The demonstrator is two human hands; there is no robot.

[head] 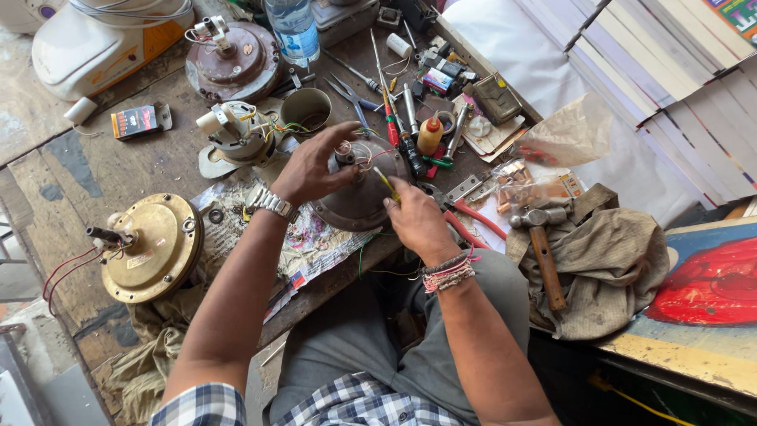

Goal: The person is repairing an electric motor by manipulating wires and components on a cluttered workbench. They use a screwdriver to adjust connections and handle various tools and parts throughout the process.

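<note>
While the cluttered wooden desk (pixel 102 170) is carrying everything, a dark grey, dome-shaped motor housing (pixel 359 197) is being steadied near its front edge, at the middle of the scene. To the left, at the near-left corner, a brass-coloured motor (pixel 154 248) with red leads is lying on its side. Farther back, a brown motor base (pixel 236 63) is being crowded by a clear water bottle (pixel 293 28), and a smaller stripped motor (pixel 236 134) with coloured wires is resting beside a dark metal cup (pixel 306 110). To the right, a hammer (pixel 542 252) is lying on a crumpled cloth (pixel 611 276).

The housing is being pressed from above by the left hand (pixel 311 170), its grip spread wide over the top, fingers curled about the central shaft where thin wires are sprouting; a metal watch (pixel 274 205) is being worn on that wrist. The right hand (pixel 414 221) is being held against the housing's right edge, its grip narrowed on a thin yellow-handled tool (pixel 386 183) whose tip is being pointed toward the shaft. Thread bracelets (pixel 448 274) are being worn on the right wrist. Just right of that hand, red-handled pliers (pixel 473 225) are lying on the desk.
</note>
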